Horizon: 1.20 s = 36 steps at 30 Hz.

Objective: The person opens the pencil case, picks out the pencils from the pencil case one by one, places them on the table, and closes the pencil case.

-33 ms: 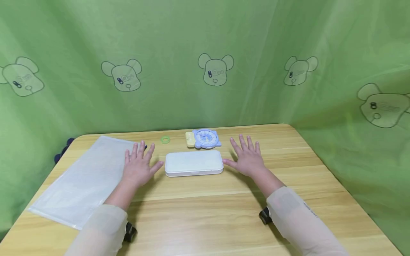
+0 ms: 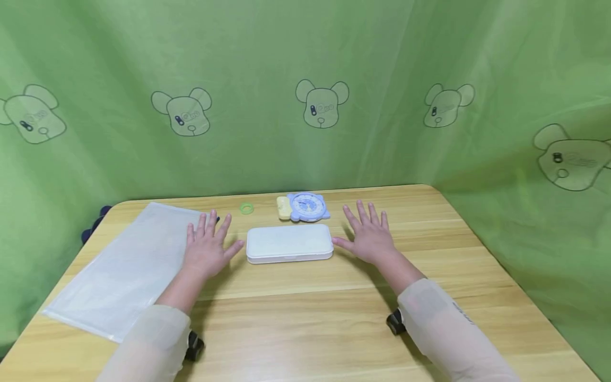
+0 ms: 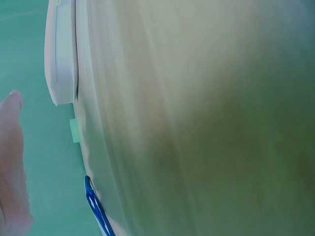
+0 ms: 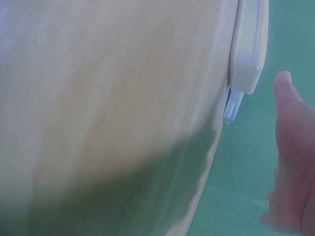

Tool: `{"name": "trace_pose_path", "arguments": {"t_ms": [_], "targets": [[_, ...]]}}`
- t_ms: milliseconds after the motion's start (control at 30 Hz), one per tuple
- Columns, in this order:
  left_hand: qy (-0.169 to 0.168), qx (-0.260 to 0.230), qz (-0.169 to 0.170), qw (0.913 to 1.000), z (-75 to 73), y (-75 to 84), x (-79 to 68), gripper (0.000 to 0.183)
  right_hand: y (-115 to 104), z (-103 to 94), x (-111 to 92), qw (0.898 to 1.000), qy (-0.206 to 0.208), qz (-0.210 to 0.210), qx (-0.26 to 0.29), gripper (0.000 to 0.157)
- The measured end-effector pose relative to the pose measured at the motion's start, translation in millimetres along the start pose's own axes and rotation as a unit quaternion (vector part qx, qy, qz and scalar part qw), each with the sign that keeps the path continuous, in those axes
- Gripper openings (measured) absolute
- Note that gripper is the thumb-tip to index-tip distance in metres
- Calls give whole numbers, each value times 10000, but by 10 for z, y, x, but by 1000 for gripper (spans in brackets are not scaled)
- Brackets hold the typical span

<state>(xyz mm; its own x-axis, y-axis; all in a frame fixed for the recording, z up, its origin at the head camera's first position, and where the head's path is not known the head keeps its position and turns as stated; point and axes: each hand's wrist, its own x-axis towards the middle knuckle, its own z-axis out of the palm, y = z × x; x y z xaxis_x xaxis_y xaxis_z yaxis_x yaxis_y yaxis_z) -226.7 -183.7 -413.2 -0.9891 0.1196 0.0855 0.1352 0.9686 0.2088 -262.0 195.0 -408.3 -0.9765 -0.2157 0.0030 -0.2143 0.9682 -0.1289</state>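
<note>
A closed white case [image 2: 289, 244], long with rounded corners, lies mid-table between the two hands. To its left is my left hand [image 2: 207, 253], palm down with fingers spread, partly over the edge of a translucent plastic pouch [image 2: 126, 276]. My right hand [image 2: 369, 239] spreads its fingers on the other side, its thumb tip close to the case's right end. Both wrist views show the left hand [image 3: 12, 167] and right hand [image 4: 298, 152] raised above the tabletop, holding nothing. Behind the case lies a blue toy clock [image 2: 307, 207] with a pale yellow part [image 2: 284, 208].
A small green ring [image 2: 246, 208] lies near the back edge of the wooden table [image 2: 296, 323]. Something blue [image 3: 97, 204] shows by the left hand in the left wrist view. A green curtain [image 2: 258, 143] with bear heads surrounds the table's back and sides.
</note>
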Motion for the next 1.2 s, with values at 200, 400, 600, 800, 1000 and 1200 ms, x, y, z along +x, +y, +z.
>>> {"name": "trace_pose_path", "arguments": {"t_ms": [200,400,600,800,1000,1200], "targets": [[-39,-31,-9,10000,-23,12,-19,77,-12,-9,-8,10000,35,-33,38,95],[-88,-879,4,9961,62,13,-45,90,-64,37,-22,9918,39,-307,1238,94],[-566,-2777,-338,9584,249,92,-91,105,-93,162,-14,9613,-397,-640,2649,92],[-593,-3598,-578,9294,400,188,-100,101,-74,290,47,9356,-651,-748,3388,90],[-271,-3738,-652,9248,508,232,-96,89,-68,333,92,9321,-642,-863,3458,84],[70,-3449,-621,9365,565,246,-86,68,-75,346,111,9331,-596,-877,3437,79]]}}
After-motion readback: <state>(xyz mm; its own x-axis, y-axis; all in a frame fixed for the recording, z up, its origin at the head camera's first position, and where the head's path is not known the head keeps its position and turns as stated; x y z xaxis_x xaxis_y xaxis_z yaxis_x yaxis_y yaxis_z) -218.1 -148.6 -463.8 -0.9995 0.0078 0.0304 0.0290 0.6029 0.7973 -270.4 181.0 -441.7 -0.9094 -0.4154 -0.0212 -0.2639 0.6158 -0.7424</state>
